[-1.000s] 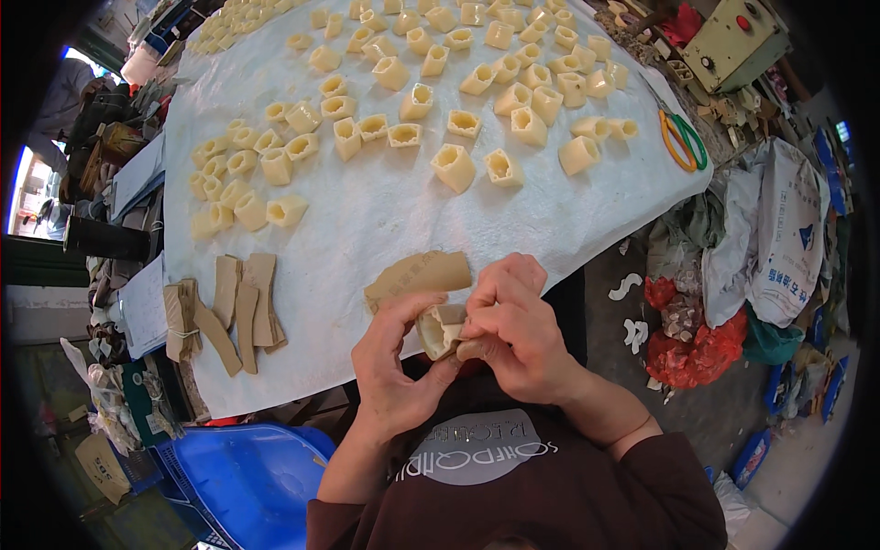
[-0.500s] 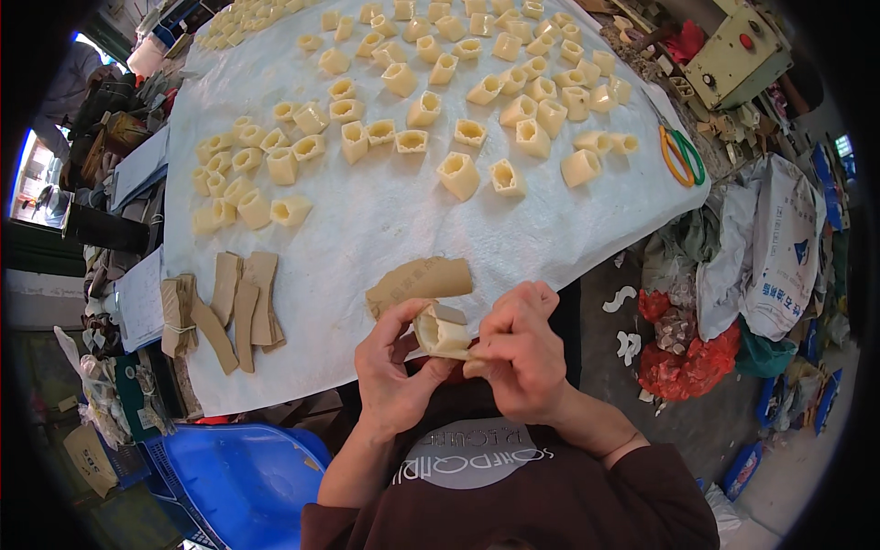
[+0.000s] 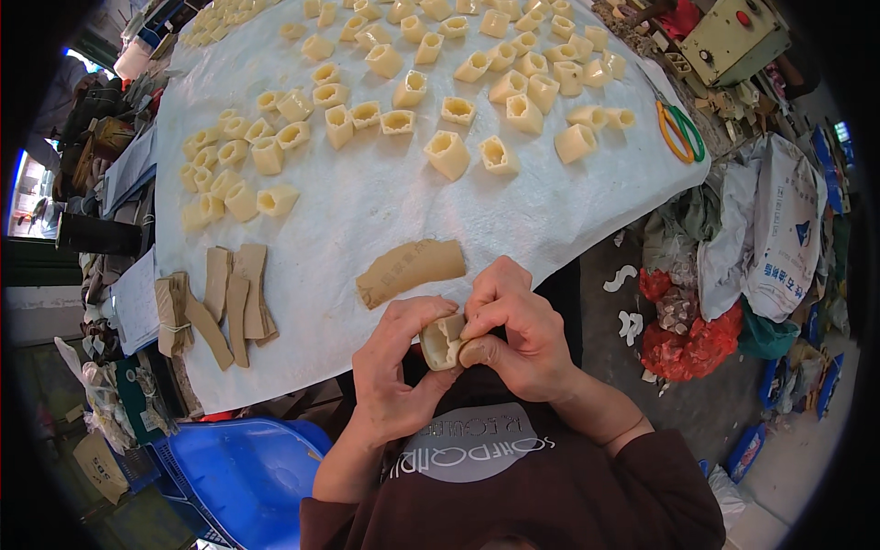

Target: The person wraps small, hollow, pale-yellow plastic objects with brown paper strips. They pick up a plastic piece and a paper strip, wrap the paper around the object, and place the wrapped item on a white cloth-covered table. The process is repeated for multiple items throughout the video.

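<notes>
My left hand (image 3: 394, 376) is closed around a short, hollow, cream-coloured tube piece (image 3: 434, 350), its thumb below and its fingers over the top. The open end of the piece faces up, showing an uneven cavity. My right hand (image 3: 521, 339) presses pinched fingers against the right rim of that piece. Something tan shows at its thumb, too small to make out. Just beyond my hands, a curved brown paper-like strip (image 3: 410, 271) lies on the white-covered table (image 3: 312, 321).
Many similar hollow pieces (image 3: 446, 154) spread over the far half of the table. Brown strips (image 3: 215, 302) lie at the left, some bundled. Scissors (image 3: 678, 133) with orange and green handles rest by the right edge. A blue plastic chair (image 3: 247, 486) stands lower left; bags (image 3: 779, 238) are at right.
The held piece has turned in my left hand, so its opening faces me more. My right fingers have shifted up and left against its rim. The view has shifted slightly.
</notes>
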A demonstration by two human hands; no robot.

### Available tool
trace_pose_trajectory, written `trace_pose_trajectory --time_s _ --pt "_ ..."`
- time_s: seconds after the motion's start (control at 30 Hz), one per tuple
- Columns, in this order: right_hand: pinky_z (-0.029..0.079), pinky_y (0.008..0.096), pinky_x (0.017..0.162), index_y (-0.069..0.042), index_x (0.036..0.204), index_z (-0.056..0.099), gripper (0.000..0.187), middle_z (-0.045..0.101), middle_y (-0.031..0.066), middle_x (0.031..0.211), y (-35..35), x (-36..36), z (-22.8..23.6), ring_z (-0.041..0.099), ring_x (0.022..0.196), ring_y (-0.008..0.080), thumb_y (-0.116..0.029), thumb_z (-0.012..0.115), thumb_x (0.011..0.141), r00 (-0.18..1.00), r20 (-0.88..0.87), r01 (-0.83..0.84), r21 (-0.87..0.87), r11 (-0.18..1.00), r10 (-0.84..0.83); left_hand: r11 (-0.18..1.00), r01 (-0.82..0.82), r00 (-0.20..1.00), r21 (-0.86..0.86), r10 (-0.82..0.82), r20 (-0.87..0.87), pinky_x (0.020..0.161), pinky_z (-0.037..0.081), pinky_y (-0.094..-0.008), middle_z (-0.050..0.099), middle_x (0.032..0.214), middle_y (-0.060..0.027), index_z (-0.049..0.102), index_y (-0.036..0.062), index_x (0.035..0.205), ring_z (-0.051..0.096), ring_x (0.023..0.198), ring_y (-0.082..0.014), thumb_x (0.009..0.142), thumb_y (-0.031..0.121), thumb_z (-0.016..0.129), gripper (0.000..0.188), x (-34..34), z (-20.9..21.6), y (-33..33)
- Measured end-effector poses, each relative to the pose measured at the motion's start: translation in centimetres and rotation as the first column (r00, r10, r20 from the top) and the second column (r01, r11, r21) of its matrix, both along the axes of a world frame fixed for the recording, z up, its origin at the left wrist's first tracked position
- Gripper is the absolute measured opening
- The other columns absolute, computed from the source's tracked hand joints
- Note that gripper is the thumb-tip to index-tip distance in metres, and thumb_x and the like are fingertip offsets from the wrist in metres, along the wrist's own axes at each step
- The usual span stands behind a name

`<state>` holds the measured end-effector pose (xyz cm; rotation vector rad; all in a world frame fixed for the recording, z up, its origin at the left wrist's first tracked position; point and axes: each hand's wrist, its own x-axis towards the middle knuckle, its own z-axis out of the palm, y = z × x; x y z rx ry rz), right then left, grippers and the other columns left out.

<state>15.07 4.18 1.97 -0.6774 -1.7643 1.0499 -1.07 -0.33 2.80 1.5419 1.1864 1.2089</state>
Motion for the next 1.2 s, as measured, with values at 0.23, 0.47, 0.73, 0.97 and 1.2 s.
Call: trace_pose_trajectory --time_s 0.23,0.47,0.73,0.97,1.2 --pt "0.031 0.032 0.073 -0.008 0.082 0.055 0.02 0.047 0.0025 0.08 -0.4 0.1 -0.5 0.042 0.079 0.0185 -0.011 0.071 0.07 0.999 -0.038 -0.016 -0.053 0.998 0.014 0.998 -0.023 1.0 0.056 0.022 0.017 0.088 0.042 -0.0338 0.053 0.11 -0.0187 0.048 -0.0055 0.113 0.053 0.103 -0.0257 0.074 0.008 0.071 0.047 0.6 -0.7 -0.2" --pt "0.031 0.0328 0.074 -0.009 0.077 0.054 0.022 0.047 0.002 0.078 0.3 0.4 0.2 0.043 0.079 0.0188 -0.013 0.074 0.067 0.998 0.064 -0.024 0.041 0.999 0.021 0.982 -0.058 0.995 0.18 0.073 -0.074 0.088 0.044 -0.0369 0.054 0.109 -0.0198 0.049 -0.0045 0.11 0.053 0.103 -0.0289 0.074 0.01 0.071 0.045 0.8 -1.5 -0.2" --pt "0.035 0.0302 0.074 -0.009 0.074 0.052 0.028 0.048 0.0027 0.079 0.5 0.4 -0.4 0.047 0.077 0.0168 -0.015 0.077 0.064 0.989 -0.137 -0.101 -0.318 0.943 0.059 0.989 -0.067 0.997 0.13 0.06 0.054 0.09 0.044 -0.0384 0.052 0.112 -0.0183 0.048 -0.0022 0.11 0.052 0.108 -0.0304 0.073 0.008 0.071 0.045 1.2 -1.9 -0.3" --pt "0.04 0.0283 0.067 -0.006 0.082 0.052 0.023 0.049 0.0064 0.083 -0.8 0.1 -1.5 0.049 0.073 0.0169 -0.013 0.071 0.073 0.986 -0.169 -0.041 -0.298 0.954 -0.01 0.968 -0.147 0.963 0.201 0.095 0.251 0.092 0.045 -0.0393 0.048 0.117 -0.0185 0.045 0.0007 0.106 0.048 0.114 -0.0319 0.069 -0.012 0.066 0.044 1.6 -2.0 0.1" --pt "0.036 0.0233 0.069 -0.005 0.082 0.05 0.014 0.047 0.006 0.082 -1.2 0.0 -0.7 0.045 0.074 0.0139 -0.012 0.061 0.082 0.994 -0.098 0.008 -0.348 0.938 -0.044 0.971 -0.182 0.954 0.157 0.137 0.265 0.091 0.045 -0.0397 0.05 0.114 -0.0194 0.047 0.0006 0.102 0.051 0.111 -0.0327 0.069 -0.014 0.064 0.04 2.0 -2.0 -0.3"
